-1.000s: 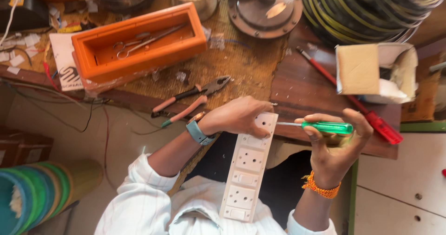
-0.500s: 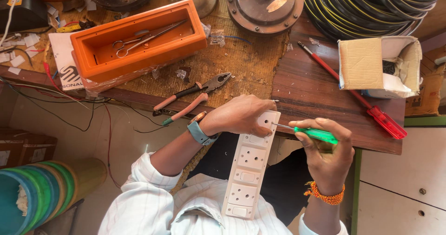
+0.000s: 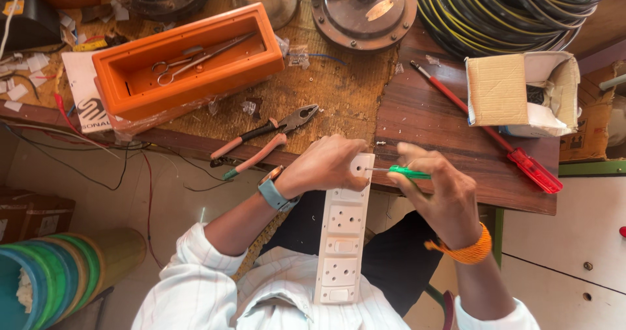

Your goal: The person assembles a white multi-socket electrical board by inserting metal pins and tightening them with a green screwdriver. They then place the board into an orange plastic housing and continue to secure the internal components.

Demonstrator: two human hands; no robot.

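1. While the left hand (image 3: 326,165) grips the top end of a long white power strip (image 3: 344,239), its fingers curl around the strip's edge.
2. That strip runs from the table's edge down over the person's lap, and its sockets and switches face up.
3. Over on the other side, the right hand (image 3: 435,193) has its fingers squeezed around a small green screwdriver (image 3: 407,172).
4. Its thin metal tip points left and seems to touch the top of the strip, but it is too small to be sure.
5. Pliers with pink handles (image 3: 264,137) lie on the wooden table (image 3: 430,118), just above the left hand.
6. A long red screwdriver (image 3: 495,137) lies slanted on the table, to the right of both hands.
7. An open cardboard box (image 3: 515,95) sits just beside the red screwdriver.
8. An orange tray (image 3: 189,62) sits farther back on the left, with scissors (image 3: 195,57) inside it.
9. A big coil of black and yellow wire (image 3: 515,7) lies at the back right.
10. A round brown motor part (image 3: 364,5) sits at the back, next to the coil.
11. The left wrist wears a blue watch (image 3: 275,193), and the right wrist wears an orange band (image 3: 464,250).
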